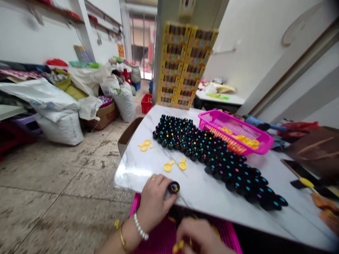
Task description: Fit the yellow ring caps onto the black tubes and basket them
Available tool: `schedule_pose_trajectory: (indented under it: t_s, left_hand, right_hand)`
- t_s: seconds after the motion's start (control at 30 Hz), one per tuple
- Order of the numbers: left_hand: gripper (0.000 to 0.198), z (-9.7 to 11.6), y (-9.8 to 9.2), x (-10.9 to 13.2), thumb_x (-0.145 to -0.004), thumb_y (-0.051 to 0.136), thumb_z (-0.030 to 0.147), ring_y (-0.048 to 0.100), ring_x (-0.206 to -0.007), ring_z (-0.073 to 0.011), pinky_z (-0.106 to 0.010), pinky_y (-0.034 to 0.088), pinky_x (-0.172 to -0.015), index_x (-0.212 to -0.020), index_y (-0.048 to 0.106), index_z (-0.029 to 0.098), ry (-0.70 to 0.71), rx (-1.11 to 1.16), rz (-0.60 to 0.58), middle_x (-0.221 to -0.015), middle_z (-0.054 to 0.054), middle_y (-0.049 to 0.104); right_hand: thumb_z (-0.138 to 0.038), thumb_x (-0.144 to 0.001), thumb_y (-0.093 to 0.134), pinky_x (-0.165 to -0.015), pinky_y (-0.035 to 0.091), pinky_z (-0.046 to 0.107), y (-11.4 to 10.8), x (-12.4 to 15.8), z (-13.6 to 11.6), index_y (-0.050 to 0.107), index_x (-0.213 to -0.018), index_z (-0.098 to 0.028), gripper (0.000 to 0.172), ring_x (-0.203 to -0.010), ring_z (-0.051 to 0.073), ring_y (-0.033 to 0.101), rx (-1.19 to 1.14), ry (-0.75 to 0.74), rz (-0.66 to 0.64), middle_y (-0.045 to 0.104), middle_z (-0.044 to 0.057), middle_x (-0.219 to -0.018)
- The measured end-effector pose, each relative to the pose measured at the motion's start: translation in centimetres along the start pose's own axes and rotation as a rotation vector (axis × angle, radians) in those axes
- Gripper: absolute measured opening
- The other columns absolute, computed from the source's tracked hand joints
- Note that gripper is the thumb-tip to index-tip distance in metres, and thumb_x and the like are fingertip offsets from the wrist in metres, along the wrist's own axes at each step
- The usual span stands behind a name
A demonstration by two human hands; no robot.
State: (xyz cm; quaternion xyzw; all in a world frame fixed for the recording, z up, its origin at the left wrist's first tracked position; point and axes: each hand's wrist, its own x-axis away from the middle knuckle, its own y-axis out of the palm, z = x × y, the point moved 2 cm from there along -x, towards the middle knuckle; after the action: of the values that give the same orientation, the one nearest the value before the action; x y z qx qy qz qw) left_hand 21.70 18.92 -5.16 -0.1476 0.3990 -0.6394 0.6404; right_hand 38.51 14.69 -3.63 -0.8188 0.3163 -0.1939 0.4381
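My left hand [156,199] grips a small black round cup [174,187] at the table's near edge. Its open end faces up, and coloured bits show inside. Below the edge, my right hand [197,233] is curled and blurred over a pink basket [233,240], with a small yellow plastic piece [178,246] at its fingertips. On the white table, yellow rings with short handles, such as this yellow ring [167,167] and another yellow ring [182,164], lie ahead of my left hand. Beyond them stand many black cylinders [196,141] with coloured dots on top.
A pink basket [265,143] with yellow pieces stands at the table's back right. Yellow display boxes [185,67] are stacked tall at the far end. White sacks [59,123] and a red crate [146,103] stand on the floor. An open cardboard box [129,135] adjoins the table's left side.
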Motion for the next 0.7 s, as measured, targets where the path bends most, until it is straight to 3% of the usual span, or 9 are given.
schedule_pose_trajectory:
  t_s: [0.07,0.13,0.23,0.3,0.37,0.47,0.53,0.7]
  left_hand:
    - [0.02,0.0,-0.1,-0.2,-0.08,0.065,0.029,0.049,-0.091,-0.0239,-0.039,0.041,-0.081,-0.098,0.06,0.021,0.0,-0.011,-0.018,-0.094,-0.004,0.058]
    - [0.022,-0.2,0.1,-0.2,-0.081,0.065,0.031,0.049,-0.091,-0.0237,-0.039,0.041,-0.081,-0.099,0.06,0.021,0.005,-0.018,-0.024,-0.094,-0.004,0.058]
    - [0.024,-0.4,0.3,-0.2,-0.08,0.066,0.033,0.049,-0.09,-0.0234,-0.039,0.042,-0.081,-0.1,0.061,0.02,0.028,-0.02,-0.006,-0.093,-0.004,0.057]
    - [0.025,-0.4,0.4,-0.2,-0.079,0.066,0.032,0.049,-0.09,-0.0231,-0.039,0.042,-0.081,-0.101,0.062,0.02,0.033,-0.024,0.003,-0.093,-0.004,0.057]
    - [0.025,-0.5,0.5,-0.2,-0.079,0.067,0.03,0.049,-0.089,-0.0228,-0.04,0.042,-0.081,-0.101,0.062,0.02,0.027,-0.031,-0.001,-0.093,-0.004,0.057]
    - [0.026,-0.5,0.5,-0.2,-0.078,0.068,0.031,0.049,-0.088,-0.0227,-0.04,0.043,-0.081,-0.101,0.062,0.02,0.022,-0.035,-0.017,-0.092,-0.004,0.057]
    - [0.026,-0.5,0.5,-0.2,-0.078,0.068,0.032,0.049,-0.088,-0.0227,-0.04,0.043,-0.08,-0.1,0.062,0.019,0.02,-0.039,-0.023,-0.091,-0.004,0.057]
    - [0.027,-0.5,0.5,-0.2,-0.079,0.067,0.035,0.049,-0.088,-0.0233,-0.041,0.043,-0.08,-0.099,0.062,0.018,0.013,-0.049,-0.022,-0.093,-0.005,0.056]
  right_hand:
    - [-0.021,-0.093,0.046,-0.058,0.047,0.025,-1.9,-0.1,1.8,0.061,-0.091,-0.019,0.015,-0.065,0.014,0.057,-0.226,0.172,0.129,0.062,0.001,-0.073]
    - [-0.026,-0.088,0.055,-0.051,0.042,0.023,-3.7,-0.6,3.5,0.061,-0.091,-0.018,0.01,-0.058,0.012,0.053,-0.497,0.314,0.253,0.059,0.0,-0.069]
    - [-0.034,-0.081,0.066,-0.04,0.031,0.02,-5.0,-2.1,4.9,0.065,-0.087,-0.017,0.018,-0.043,0.007,0.041,-0.761,0.432,0.268,0.051,-0.005,-0.054]
    - [-0.035,-0.077,0.07,-0.043,0.033,0.02,-5.0,-3.5,4.9,0.069,-0.084,-0.017,0.019,-0.046,0.008,0.043,-0.802,0.408,0.268,0.052,-0.004,-0.056]
    - [-0.032,-0.073,0.074,-0.055,0.042,0.023,-4.7,-5.1,4.6,0.074,-0.08,-0.019,0.014,-0.061,0.011,0.053,-0.762,0.324,0.316,0.059,0.0,-0.069]
    - [-0.029,-0.072,0.075,-0.074,0.046,0.028,-4.3,-7.0,4.2,0.077,-0.079,-0.023,0.01,-0.078,0.015,0.057,-0.7,0.266,0.387,0.063,0.002,-0.079]
    - [-0.031,-0.072,0.074,-0.072,0.047,0.029,-3.9,-7.8,4.3,0.077,-0.079,-0.022,0.012,-0.075,0.015,0.058,-0.75,0.334,0.382,0.066,0.002,-0.077]
    - [-0.036,-0.069,0.077,-0.047,0.04,0.021,-3.1,-8.0,4.7,0.075,-0.078,-0.017,0.021,-0.05,0.009,0.048,-0.873,0.489,0.351,0.065,0.001,-0.064]
